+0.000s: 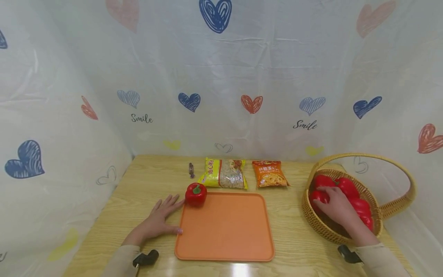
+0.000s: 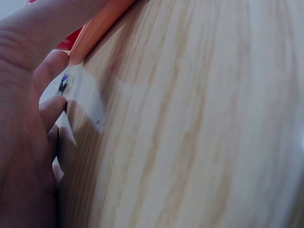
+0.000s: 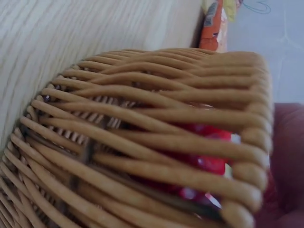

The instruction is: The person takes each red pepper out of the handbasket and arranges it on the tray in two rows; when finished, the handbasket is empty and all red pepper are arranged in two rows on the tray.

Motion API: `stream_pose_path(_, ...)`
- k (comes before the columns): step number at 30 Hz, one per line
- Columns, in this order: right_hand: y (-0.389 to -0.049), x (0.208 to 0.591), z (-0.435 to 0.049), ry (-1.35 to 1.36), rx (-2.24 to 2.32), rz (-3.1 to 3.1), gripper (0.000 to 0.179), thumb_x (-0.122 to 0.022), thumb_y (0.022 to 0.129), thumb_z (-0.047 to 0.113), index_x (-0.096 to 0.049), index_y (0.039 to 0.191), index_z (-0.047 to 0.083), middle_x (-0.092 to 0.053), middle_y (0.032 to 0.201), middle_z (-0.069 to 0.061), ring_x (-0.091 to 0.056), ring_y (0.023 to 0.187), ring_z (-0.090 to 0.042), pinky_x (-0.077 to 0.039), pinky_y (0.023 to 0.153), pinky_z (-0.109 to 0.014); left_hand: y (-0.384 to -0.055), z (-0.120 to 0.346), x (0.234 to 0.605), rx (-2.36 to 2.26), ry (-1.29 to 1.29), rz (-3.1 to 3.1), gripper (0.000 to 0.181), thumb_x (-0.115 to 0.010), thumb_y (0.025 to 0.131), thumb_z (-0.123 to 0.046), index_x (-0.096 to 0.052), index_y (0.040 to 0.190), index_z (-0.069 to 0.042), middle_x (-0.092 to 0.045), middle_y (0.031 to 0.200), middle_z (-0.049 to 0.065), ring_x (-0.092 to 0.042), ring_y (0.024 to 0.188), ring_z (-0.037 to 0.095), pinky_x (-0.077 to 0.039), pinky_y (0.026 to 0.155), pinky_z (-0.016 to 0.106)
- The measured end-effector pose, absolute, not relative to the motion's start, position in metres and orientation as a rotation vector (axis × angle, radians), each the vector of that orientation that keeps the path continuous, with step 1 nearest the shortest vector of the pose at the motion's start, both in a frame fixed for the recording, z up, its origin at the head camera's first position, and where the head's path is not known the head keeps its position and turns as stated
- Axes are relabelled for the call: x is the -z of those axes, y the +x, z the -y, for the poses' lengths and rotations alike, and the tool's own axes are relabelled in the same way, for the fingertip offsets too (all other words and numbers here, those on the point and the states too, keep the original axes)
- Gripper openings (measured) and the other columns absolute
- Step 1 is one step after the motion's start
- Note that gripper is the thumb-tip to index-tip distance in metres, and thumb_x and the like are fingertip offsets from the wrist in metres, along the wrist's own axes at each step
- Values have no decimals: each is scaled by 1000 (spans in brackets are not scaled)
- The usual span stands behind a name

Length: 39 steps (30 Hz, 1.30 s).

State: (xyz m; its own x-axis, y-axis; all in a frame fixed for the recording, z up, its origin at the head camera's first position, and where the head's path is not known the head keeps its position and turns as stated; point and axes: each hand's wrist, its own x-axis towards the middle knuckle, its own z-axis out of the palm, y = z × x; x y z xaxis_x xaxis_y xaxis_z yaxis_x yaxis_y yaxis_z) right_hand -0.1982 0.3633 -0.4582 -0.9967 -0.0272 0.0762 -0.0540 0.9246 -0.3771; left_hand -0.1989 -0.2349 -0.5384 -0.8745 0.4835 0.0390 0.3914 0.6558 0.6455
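My left hand (image 1: 160,219) lies with its fingers spread at the left side of an orange tray (image 1: 226,227). Its thumb tip meets the tray's edge, and its fingers reach toward a red bell pepper (image 1: 196,196) on the tray's far left corner. Over on the right, my right hand (image 1: 337,206) reaches into a wicker basket (image 1: 320,229) of red bell peppers. There it grips one pepper (image 1: 316,197) between thumb and fingers. In the right wrist view, the basket's woven wall (image 3: 142,123) hides most of that hand and the peppers.
Behind the tray lie a yellow and clear food packet (image 1: 225,173), an orange snack bag (image 1: 270,174) and a small dark wrapped item (image 1: 191,170). The basket's tall handle (image 1: 367,156) arches over its right side. A heart-printed curtain (image 1: 221,127) encloses the wooden table (image 1: 290,231).
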Motion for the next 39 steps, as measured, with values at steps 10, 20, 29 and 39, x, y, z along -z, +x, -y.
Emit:
stream_pose_path(10, -197, 457, -360, -67, -516, 3051, 68, -77, 87, 39, -56, 129, -10, -51, 121, -40, -52, 108, -53, -51, 82, -67, -198, 235, 537, -1016, 713, -2726, 99, -84, 77, -54, -40, 158, -17, -24, 165, 23, -6, 152, 51, 4, 116, 70)
stream_pose_path(20, -199, 450, -362, -37, -474, 3106, 60, -78, 85, 32, -60, 127, -6, -58, 110, -36, -51, 103, -50, -55, 74, -63, -198, 234, 537, -1014, 721, -2736, 100, -84, 76, -55, -40, 158, -17, -24, 165, 22, -7, 152, 50, 3, 116, 70)
stream_pose_path(29, -197, 449, -361, -17, -481, 3087, 46, -75, 84, 23, -63, 120, -3, -64, 98, -25, -55, 91, -40, -55, 68, -53, -198, 235, 539, -1011, 728, -2745, 99, -83, 77, -54, -41, 158, -17, -25, 165, 22, -8, 152, 50, 3, 116, 71)
stream_pose_path(39, -196, 448, -363, 24, -463, 3096, 47, -78, 83, 20, -62, 120, -5, -64, 87, -15, -56, 79, -31, -54, 65, -47, -200, 237, 542, -1017, 717, -2756, 101, -83, 75, -58, -41, 158, -20, -25, 166, 19, -8, 153, 46, 3, 117, 67)
